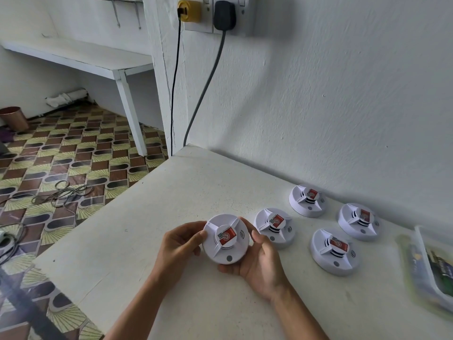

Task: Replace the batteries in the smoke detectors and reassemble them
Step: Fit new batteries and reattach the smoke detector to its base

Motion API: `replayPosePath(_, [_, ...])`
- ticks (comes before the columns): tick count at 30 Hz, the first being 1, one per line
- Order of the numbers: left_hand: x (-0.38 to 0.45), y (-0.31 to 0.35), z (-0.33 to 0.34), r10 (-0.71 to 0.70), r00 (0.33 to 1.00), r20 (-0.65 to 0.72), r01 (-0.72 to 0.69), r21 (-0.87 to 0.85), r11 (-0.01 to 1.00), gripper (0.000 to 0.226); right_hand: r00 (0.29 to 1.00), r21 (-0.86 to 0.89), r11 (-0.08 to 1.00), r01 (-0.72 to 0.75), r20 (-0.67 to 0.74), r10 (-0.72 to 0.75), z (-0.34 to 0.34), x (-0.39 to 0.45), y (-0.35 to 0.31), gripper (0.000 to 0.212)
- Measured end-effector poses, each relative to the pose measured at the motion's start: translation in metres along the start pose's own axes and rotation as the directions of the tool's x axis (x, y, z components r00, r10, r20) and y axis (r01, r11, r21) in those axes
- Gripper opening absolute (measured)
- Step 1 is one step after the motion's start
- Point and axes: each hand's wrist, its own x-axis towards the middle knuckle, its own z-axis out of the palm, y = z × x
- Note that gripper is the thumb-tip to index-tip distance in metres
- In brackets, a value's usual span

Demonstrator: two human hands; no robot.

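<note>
A round white smoke detector (226,246) with a red sticker on its centre cap is held above the table, face up. My left hand (180,244) grips its left rim with thumb and fingers. My right hand (259,261) cups its right side and underside. Several more identical smoke detectors rest face up on the white table (147,241): one just right of my hands (274,228), one further right and nearer (333,251), and two by the wall (307,200) (357,221).
A clear tray (431,263) with dark, blurred packs lies at the table's right edge. The wall runs close behind the detectors. Two cables hang from plugs (224,17) on the wall. The table's left edge drops to a patterned floor with loose wires (61,192).
</note>
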Motion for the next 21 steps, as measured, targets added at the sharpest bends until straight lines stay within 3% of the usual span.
replayPosePath(21, [-0.0012,-0.001,-0.0011,0.001,1.0,0.016,-0.001,0.025,1.0,0.026,1.0,0.004,1.0,0.016,-0.025,-0.016,0.0078,-0.0046,-0.0011,0.062])
